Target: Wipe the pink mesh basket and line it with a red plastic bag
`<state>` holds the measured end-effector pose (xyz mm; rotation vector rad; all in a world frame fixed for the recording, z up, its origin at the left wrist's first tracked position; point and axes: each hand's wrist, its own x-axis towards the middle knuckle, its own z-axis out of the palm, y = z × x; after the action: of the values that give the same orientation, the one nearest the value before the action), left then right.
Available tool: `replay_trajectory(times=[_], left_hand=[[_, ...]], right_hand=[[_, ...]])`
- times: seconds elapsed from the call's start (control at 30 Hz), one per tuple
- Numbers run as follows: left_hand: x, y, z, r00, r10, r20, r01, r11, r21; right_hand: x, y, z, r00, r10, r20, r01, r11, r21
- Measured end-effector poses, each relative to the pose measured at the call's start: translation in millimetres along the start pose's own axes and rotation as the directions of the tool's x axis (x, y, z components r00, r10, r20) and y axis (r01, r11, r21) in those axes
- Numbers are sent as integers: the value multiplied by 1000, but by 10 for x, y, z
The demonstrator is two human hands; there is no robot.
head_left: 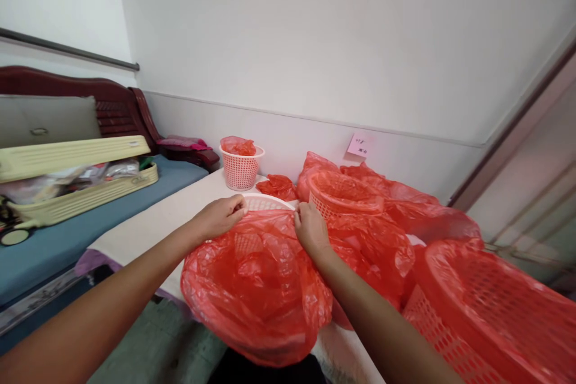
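A thin red plastic bag (265, 270) spreads inside a pale plastic basket and hangs over its near side. The far rim of this basket (269, 201) shows bare and white between my two hands. My left hand (225, 216) pinches the bag's edge close to the rim on the left. On the right, my right hand (311, 227) is closed on the same edge, with the film stretched straight between the hands. Most of the basket's wall is covered by the bag.
A small perforated basket (240, 169) with red film inside stands by the wall. Next to it lies a crumpled red bag (278, 187). Bag-covered baskets (346, 192) (504, 306) crowd the right side. An open yellow suitcase (90, 192) lies on the bed at left.
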<state>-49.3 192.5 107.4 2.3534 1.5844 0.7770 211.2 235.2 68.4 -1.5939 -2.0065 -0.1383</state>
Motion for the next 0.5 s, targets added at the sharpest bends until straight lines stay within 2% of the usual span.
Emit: replay_trajectory(times=[0.17,0.37,0.5], left_hand=[[-80,101,-8,996,28,81,-36,994,105],[-127,63,0,998,-39,-41,43,993,107],[-185,77,-20,999,-21,-39,23,998,56]], right_hand=[[-79,-19,-92,1000,21,14,-20,998,-52],[-86,-78,-139,998,52,30,-49,995,-92],[-91,-129,-147,997,70,34,-66,991,-113]])
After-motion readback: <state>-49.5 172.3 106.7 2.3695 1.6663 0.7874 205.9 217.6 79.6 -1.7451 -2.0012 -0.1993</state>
